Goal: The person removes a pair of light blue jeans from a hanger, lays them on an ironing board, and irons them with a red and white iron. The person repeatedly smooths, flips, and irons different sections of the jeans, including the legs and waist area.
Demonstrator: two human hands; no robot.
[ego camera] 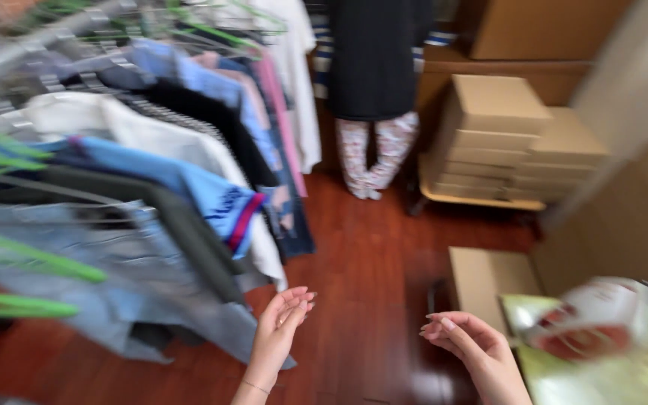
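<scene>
My left hand point(280, 326) is raised palm-up over the red-brown wooden floor point(369, 300), fingers apart and holding nothing, just right of the hanging clothes point(151, 172) on a rack. My right hand point(465, 339) is also empty, fingers loosely curled and apart, just left of a red and white package point(598, 319). That package lies on a green patterned surface point(609, 375). The picture is blurred by motion.
Green hangers point(16, 262) stick out at the left. Another person in a dark top and patterned trousers point(375, 97) stands at the back. Stacked cardboard boxes point(511, 139) sit on a low cart, with more boxes point(639, 217) at the right.
</scene>
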